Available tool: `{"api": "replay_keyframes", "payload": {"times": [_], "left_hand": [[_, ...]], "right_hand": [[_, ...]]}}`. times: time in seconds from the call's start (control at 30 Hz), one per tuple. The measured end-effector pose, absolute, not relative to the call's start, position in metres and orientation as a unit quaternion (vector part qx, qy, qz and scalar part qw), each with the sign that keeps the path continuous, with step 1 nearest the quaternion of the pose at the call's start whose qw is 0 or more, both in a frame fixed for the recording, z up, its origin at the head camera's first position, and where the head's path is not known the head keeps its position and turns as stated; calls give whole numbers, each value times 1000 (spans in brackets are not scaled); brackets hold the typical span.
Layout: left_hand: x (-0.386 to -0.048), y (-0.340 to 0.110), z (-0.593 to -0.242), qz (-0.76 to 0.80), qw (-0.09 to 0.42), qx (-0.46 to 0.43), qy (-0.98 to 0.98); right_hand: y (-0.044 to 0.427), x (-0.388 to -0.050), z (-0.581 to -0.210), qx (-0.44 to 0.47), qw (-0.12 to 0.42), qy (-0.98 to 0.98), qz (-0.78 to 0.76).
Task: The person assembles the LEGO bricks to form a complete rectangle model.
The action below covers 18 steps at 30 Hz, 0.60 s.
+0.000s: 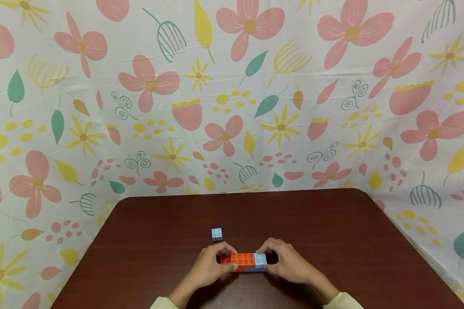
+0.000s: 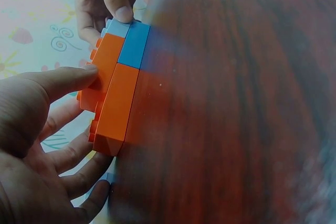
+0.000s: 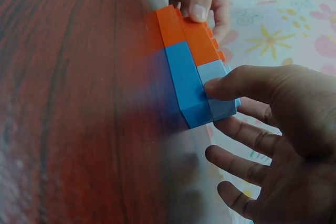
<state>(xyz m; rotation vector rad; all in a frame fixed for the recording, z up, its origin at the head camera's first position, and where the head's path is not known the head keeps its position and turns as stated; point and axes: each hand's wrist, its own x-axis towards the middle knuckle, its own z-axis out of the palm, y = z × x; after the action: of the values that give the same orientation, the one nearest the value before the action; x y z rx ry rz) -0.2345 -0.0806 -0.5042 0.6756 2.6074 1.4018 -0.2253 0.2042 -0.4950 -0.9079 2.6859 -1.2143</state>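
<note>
A two-layer block of toy building bricks lies on the table between the hands. Its lower layer joins an orange brick (image 2: 119, 108) to a blue brick (image 3: 185, 77). Above them sit a second orange brick (image 1: 242, 260) and, at the right end, a small light blue brick (image 1: 261, 259). The left hand (image 1: 212, 267) holds the upper orange brick, thumb on the near side and fingers around the far side. With thumb and index finger the right hand (image 1: 290, 262) pinches the light blue brick; its other fingers are spread in the right wrist view.
Beyond the left hand, a loose light blue brick (image 1: 216, 234) stands on the dark brown table (image 1: 313, 223). A flower-printed cloth (image 1: 232, 103) hangs behind the table's far edge and along its sides.
</note>
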Motion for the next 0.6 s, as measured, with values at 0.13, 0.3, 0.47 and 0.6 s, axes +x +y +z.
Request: {"api": "replay_keyframes", "payload": {"times": [0.13, 0.3, 0.47, 0.6], "left_hand": [[-234, -80, -505, 461, 52, 223, 858], [-232, -80, -505, 448, 46, 220, 865], [-232, -81, -503, 436, 43, 227, 870], [-235, -82, -501, 436, 44, 239, 867]], "right_hand": [[204, -225, -497, -292, 31, 861, -415], [203, -225, -500, -288, 39, 857, -426], [204, -226, -500, -287, 43, 857, -425], [205, -226, -500, -287, 46, 860, -420]]}}
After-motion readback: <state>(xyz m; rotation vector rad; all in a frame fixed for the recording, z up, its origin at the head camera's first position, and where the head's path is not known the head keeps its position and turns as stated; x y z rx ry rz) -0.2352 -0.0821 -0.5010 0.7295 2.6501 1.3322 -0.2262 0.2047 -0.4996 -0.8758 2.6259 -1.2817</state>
